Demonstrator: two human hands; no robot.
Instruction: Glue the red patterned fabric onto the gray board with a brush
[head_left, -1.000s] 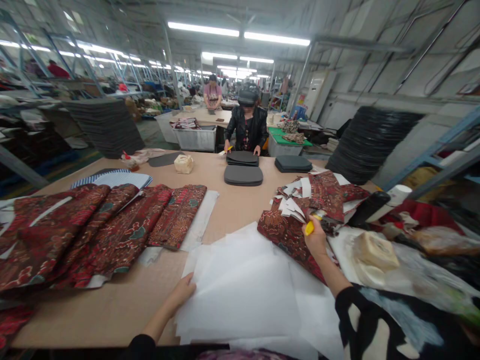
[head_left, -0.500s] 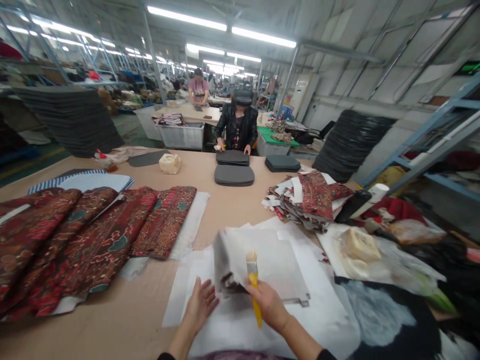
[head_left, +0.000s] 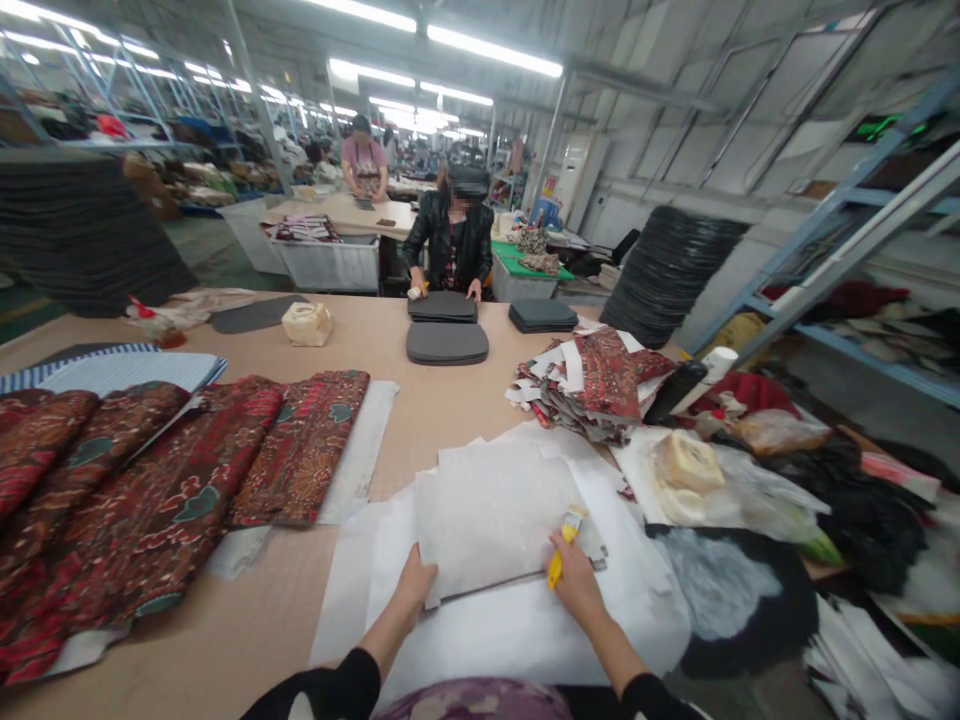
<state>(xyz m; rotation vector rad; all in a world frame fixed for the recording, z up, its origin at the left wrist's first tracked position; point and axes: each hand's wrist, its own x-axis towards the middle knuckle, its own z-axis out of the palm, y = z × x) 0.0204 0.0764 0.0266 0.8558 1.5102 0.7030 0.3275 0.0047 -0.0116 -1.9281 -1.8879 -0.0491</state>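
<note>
Holding yellow brush [head_left: 561,550]: right hand [head_left: 579,588] | left hand [head_left: 415,585] at panel [head_left: 491,515] edge, grip unclear

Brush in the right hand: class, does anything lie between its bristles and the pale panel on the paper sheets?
Nothing visible does. The brush, held in the right hand, has its bristles at the right edge of the pale panel. The left hand rests at its near left corner.

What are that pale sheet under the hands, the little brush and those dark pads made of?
The pale sheet looks like stiff matte board or backed fabric: it lies flat with a straight, thick edge. The brush, held in the right hand, has a glossy yellow handle, probably plastic, and pale bristles. The dark pads look like matte grey foam or felt; hard to tell.
</note>
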